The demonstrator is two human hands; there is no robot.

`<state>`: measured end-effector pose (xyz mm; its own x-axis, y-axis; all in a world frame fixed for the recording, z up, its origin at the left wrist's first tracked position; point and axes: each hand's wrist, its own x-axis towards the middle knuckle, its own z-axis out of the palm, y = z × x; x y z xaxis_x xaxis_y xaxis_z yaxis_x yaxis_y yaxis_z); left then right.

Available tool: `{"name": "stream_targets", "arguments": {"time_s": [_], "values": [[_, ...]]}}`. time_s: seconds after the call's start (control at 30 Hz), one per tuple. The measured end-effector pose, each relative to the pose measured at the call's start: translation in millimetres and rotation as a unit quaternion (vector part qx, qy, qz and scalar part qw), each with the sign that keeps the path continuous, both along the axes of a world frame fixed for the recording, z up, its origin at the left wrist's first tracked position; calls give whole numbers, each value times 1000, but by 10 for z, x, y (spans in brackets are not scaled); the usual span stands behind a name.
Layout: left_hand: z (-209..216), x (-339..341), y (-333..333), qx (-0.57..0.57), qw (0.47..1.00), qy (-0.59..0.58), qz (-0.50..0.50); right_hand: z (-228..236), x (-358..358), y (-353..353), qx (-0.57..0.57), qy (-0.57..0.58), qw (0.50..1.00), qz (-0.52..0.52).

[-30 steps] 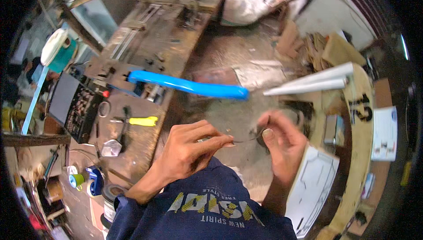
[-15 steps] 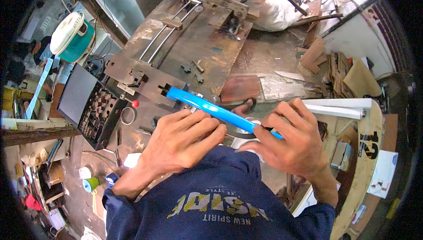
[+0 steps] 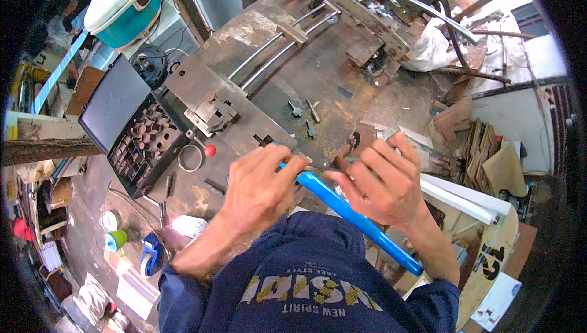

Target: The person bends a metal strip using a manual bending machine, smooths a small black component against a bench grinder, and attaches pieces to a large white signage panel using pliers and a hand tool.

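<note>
My left hand (image 3: pixel 260 177) is closed around the upper part of a long, glossy blue tube (image 3: pixel 354 215). From there the tube slants down to the right across my shirt, and its lower end lies beside my right forearm. A short bit of blue shows above the left fingers. My right hand (image 3: pixel 382 180) is level with the left, its fingers curled in. A thin dark strip (image 3: pixel 317 168) runs between the two hands, and the right thumb and fingers seem to pinch it. Just beyond the left hand is a flat metal plate (image 3: pixel 244 126) with a notched end.
On the worn bench (image 3: pixel 269 88), a black case (image 3: pixel 131 143) of small metal pieces stands open at the left. Near it are a metal ring (image 3: pixel 191 157) and a red ball knob (image 3: pixel 210 151). Two metal rods (image 3: pixel 269 63) lead to a far machine part. Small dark pieces (image 3: pixel 310 128) lie mid-bench.
The blue tube has swung lower at its right end and slid down through the left hand. My right hand has let go of it and now sits above it. The view has shifted.
</note>
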<state>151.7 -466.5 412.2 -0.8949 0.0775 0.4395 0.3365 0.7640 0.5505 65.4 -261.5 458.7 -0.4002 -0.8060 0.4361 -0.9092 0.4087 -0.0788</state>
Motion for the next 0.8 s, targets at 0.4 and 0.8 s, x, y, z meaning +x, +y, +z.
{"name": "stream_targets", "arguments": {"time_s": [0.4, 0.8], "values": [[-472, -438, -1926, -96, 992, -82, -10, -307, 331, 703, 196, -307, 908, -205], [-1002, -730, -2582, -118, 972, -199, -42, -725, 701, 640, 324, -568, 613, -443]]}}
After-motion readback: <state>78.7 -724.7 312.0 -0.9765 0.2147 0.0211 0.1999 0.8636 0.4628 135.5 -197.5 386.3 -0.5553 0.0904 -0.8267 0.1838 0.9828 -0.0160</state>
